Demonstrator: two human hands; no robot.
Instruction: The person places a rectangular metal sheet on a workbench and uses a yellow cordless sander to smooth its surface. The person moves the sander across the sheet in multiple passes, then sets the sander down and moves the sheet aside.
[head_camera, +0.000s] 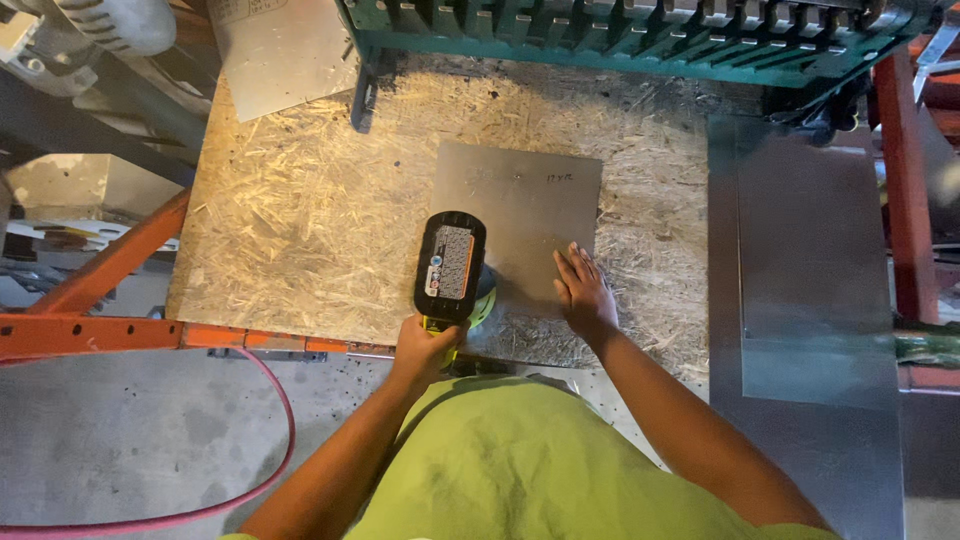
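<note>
The left hand (425, 345) gripped the cordless tool (452, 268), resting on the near-left corner of the metal sheet (520, 200); the right hand (583, 292) lay flat, fingers spread, just right of it.

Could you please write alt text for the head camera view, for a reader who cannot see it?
Seen from above, a person's left hand grips a cordless power tool resting on a square metal sheet, while the right hand lies flat on the sheet. The sheet sits on a chipboard bench top beside a red hose.
</note>
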